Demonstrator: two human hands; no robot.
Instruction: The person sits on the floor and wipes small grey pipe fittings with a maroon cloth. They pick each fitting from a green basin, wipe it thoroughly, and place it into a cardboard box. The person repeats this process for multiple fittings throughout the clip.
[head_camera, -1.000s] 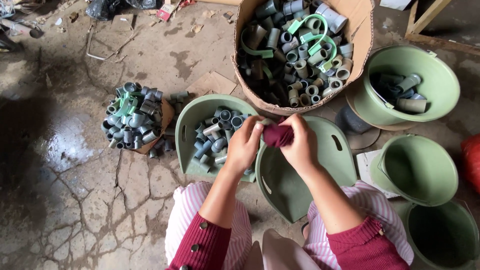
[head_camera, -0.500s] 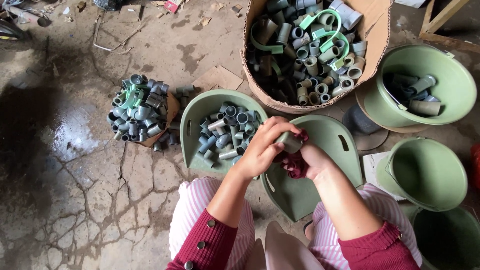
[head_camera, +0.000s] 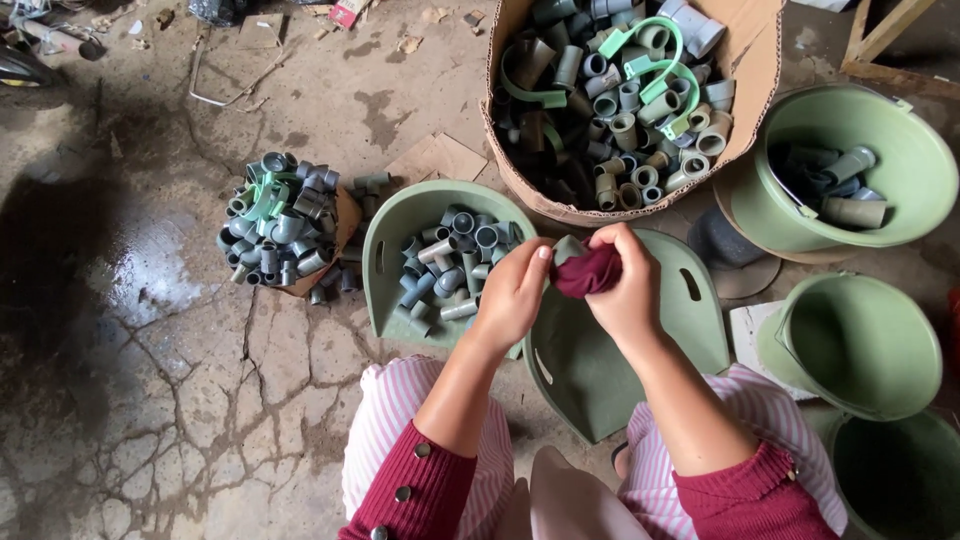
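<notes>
Our right hand (head_camera: 628, 290) with fingers closed around a dark red cloth (head_camera: 587, 270), our left hand (head_camera: 515, 292) pinching its edge, both above two green trays (head_camera: 640, 360), one holding grey pipe fittings (head_camera: 445, 270), cardboard box (head_camera: 520, 180) beyond

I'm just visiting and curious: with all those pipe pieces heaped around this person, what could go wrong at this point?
The small grey fitting is pinched between the left hand and the dark red cloth in the right hand; it might slip and fall into the empty green tray below. The loose pile of fittings rests on a cardboard scrap on cracked floor, so pieces could roll away. The cardboard box looks heaped full and its wall bulges, so it may spill.
</notes>
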